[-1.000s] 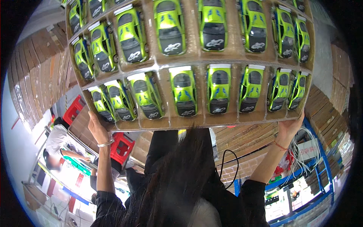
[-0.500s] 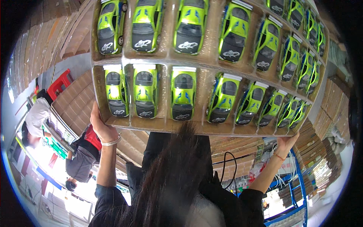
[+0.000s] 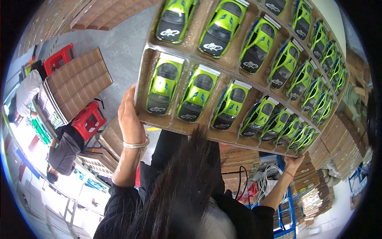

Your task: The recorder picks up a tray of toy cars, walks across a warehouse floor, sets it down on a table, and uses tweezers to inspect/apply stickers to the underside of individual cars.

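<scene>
- A large cardboard tray (image 3: 187, 129) with divided compartments is held up in front of the camera, tilted so its right end runs away toward the far right.
- The left hand (image 3: 129, 115) grips the tray's near left corner, fingers flat against the left wall, a thin silver bangle (image 3: 136, 144) on the wrist.
- The right hand (image 3: 295, 162) supports the near right corner from below, palm up, with a red cord (image 3: 288, 173) round the wrist.
- The tray holds green toy cars (image 3: 197, 93), one per compartment, in rows. The near row shows about nine; toward the right end they crowd together and the count is uncertain. The row behind shows about nine as well.
- Dark hair (image 3: 187, 179) of the person hangs over the lower middle of the view.
- On the left, two other people (image 3: 63, 149) bend over work beside two red stools (image 3: 88, 119) and a stack of brown trays (image 3: 75, 83).
- Stacks of brown cartons (image 3: 330, 139) stand on the far right; a blue rack (image 3: 288, 207) with white cables (image 3: 267, 179) is near the right forearm.
</scene>
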A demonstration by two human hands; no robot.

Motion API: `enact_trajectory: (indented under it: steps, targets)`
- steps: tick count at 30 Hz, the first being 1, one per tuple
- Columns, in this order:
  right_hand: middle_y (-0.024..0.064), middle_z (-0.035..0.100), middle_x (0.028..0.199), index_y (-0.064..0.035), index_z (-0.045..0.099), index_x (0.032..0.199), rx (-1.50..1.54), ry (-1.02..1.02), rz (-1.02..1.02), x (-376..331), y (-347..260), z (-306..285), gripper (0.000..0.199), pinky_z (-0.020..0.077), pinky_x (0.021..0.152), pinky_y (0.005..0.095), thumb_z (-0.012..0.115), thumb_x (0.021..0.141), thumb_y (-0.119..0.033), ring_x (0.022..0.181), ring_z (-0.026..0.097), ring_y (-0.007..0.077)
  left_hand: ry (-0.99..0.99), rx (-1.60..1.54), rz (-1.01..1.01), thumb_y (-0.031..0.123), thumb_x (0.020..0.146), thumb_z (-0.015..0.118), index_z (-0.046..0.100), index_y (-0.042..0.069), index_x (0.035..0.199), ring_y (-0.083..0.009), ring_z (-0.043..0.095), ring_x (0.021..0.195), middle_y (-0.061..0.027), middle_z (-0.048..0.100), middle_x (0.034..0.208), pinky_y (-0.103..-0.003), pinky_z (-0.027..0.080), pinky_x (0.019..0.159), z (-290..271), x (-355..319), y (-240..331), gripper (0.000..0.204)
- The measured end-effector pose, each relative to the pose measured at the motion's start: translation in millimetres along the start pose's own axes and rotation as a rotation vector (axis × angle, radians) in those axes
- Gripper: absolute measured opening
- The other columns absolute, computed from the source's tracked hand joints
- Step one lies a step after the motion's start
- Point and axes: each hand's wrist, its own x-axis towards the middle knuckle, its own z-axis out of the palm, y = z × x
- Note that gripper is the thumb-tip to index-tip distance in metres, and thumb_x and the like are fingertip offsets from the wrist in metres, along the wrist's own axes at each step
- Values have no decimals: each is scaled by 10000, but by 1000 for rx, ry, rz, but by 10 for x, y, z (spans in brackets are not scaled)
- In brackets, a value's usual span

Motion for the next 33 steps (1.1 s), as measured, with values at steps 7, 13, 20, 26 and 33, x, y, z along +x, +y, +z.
enact_trajectory:
  steps: [7, 13, 20, 26, 33]
  targets:
    - [58, 654, 1201, -117, 649, 1177, -42, 73, 54, 242, -240, -12, 462, 563, 847, 459, 438, 970, -472, 1060, 643, 258, -49, -42, -65, 333, 1046, 390, 509, -42, 1347, -199, 527, 1230, -130, 558, 1330, -334, 381, 1059, 151, -167, -124, 496]
    - [20, 705, 1022, -108, 695, 1018, -55, 182, 27, 363, -453, 115, 271, 567, 725, 345, 617, 887, -332, 881, 673, 194, -190, -44, 18, 447, 1039, 331, 535, 19, 1352, -159, 496, 1096, -71, 562, 1173, -259, 309, 1035, 345, -18, -79, 568]
    - [32, 688, 1057, -96, 652, 1111, 1, 90, 45, 263, -665, 261, 411, 576, 776, 424, 559, 938, -457, 919, 663, 217, -234, 109, 209, 396, 1024, 426, 538, -13, 1336, -176, 507, 1164, -113, 593, 1242, -279, 361, 1021, 438, 142, 120, 526]
    - [73, 601, 1306, -104, 594, 1268, -3, -30, -87, 9, -715, 445, 521, 503, 965, 489, 527, 954, -514, 1170, 579, 286, -276, 64, 210, 341, 1003, 497, 532, -55, 1323, -164, 534, 1139, -126, 610, 1219, -255, 378, 1004, 491, 241, 358, 511]
    - [78, 531, 1388, -94, 549, 1320, 55, -74, -113, -98, -484, 669, 682, 393, 1070, 521, 550, 896, -629, 1247, 508, 293, -238, 167, 239, 377, 1006, 509, 550, -52, 1308, -177, 549, 1144, -116, 620, 1242, -277, 387, 1010, 367, 711, 256, 526]
